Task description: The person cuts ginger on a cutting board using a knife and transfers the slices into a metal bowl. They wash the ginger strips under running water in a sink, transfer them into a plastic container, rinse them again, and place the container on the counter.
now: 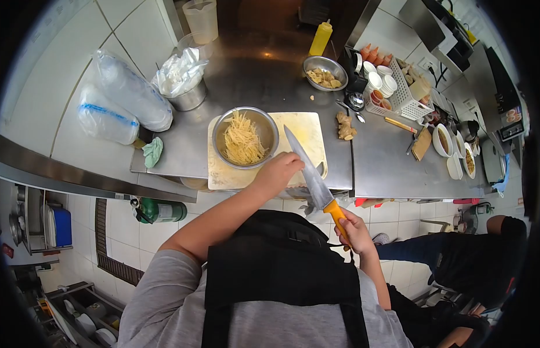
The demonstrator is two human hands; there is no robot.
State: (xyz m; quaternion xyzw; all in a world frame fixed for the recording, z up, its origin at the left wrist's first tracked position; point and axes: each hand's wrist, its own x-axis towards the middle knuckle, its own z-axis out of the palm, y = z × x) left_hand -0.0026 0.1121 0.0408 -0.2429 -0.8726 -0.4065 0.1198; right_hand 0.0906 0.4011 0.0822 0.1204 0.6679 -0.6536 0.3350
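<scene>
Knife (316,181) angled over right side of cutting board (308,132), tip toward far edge, handle (336,213) past near one, fingers of right hand (356,231) wrapped round it. Left hand (282,169) right by blade (311,170), fingers bunched, can't tell if pinching tbh.

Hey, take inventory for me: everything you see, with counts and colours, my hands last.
Knife: one, grey blade, yellow handle, right of the large bowl
Large bowl: one, silver, on the board
Strips: one pile, pale yellow, in that bowl
Board: one, cream, counter's front
Counter: steel, beneath these
Ginger root: tan, right of board
Small bowl: one, silver, behind ginger
Squeeze bottle: one, yellow, back
Cloth: one, green, left
Pitcher: one, translucent, back left
Basket: white, right
Cylinder: one, green, floor
Distant clutter: too small to count
Left hand: one, at the blade
Right hand: one, gripping the handle
</scene>
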